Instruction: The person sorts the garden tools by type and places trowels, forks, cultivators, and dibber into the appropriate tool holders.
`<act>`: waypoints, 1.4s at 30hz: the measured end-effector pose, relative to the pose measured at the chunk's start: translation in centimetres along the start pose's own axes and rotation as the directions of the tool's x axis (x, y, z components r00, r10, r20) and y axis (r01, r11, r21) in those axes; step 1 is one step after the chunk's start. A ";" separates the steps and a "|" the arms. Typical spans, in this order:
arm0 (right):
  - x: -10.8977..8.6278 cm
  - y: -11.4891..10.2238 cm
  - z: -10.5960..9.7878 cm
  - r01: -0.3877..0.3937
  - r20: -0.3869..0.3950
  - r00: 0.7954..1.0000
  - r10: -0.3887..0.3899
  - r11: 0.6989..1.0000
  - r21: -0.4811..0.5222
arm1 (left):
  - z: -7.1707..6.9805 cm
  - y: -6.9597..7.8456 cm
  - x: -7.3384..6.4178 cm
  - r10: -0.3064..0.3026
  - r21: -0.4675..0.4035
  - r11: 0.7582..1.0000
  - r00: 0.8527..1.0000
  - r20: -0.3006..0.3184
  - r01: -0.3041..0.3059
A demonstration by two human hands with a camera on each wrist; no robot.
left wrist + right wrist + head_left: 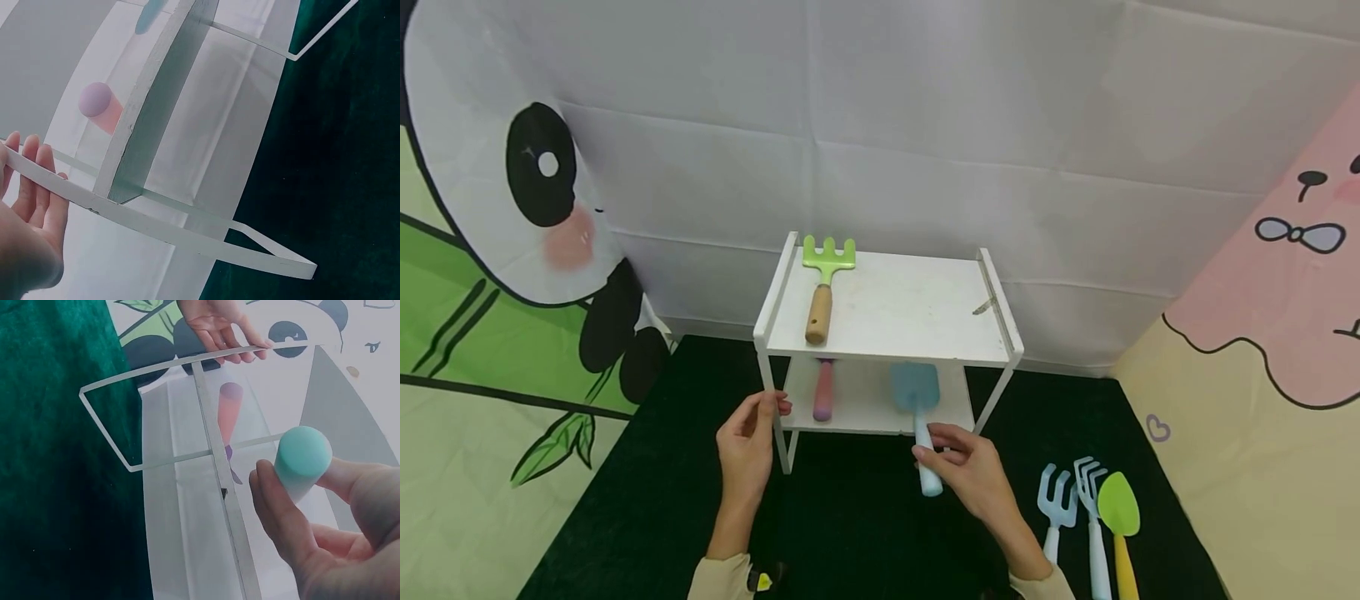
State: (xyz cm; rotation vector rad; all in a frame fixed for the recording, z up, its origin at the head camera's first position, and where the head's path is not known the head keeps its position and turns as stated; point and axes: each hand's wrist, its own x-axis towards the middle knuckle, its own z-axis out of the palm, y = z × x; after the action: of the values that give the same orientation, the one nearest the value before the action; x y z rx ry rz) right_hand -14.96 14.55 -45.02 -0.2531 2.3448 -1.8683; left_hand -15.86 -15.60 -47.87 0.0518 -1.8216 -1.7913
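Note:
My right hand (973,475) pinches the pale blue handle of a small garden shovel (916,385) between thumb and fingers. Its squarish blue blade reaches over the lower board of a white two-tier shelf (917,304). In the right wrist view the handle's teal end (304,453) faces the camera. The left hand (747,458) holds the shelf's front left leg (156,237), its fingers behind the bar. A tool with a pink and purple handle (823,390) lies on the lower board, its head hidden under the top one. On the top board lies a green hand fork (827,275) with a wooden handle.
To the right on the dark green cloth (850,525) lie a blue hand fork (1057,504), a blue rake (1093,517) and a green trowel (1118,504) with a yellow handle. A white sheet (910,125) hangs close behind the shelf; printed cloths flank both sides.

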 end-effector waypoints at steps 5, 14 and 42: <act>0.9 0.1 0.6 0.005 -0.024 1.000 -0.006 1.000 -0.007 | -0.1 -0.2 0.0 -0.009 0.011 1.000 1.000 -0.008 0.009; 2.7 -0.2 1.5 0.046 -0.057 0.997 -0.047 0.999 -0.012 | -0.1 -0.2 -0.1 0.006 -0.001 1.000 1.000 -0.004 -0.006; 7.1 -0.9 3.3 0.032 -0.072 0.997 -0.042 0.990 -0.138 | 0.2 -0.4 0.1 -0.007 0.003 1.000 1.000 -0.014 0.007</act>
State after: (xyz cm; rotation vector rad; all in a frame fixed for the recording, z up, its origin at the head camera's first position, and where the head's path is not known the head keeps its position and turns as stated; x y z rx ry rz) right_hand -21.14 9.73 -44.92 -0.2464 2.5396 -1.7638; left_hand -16.17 -15.48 -48.17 0.0721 -1.8158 -1.7889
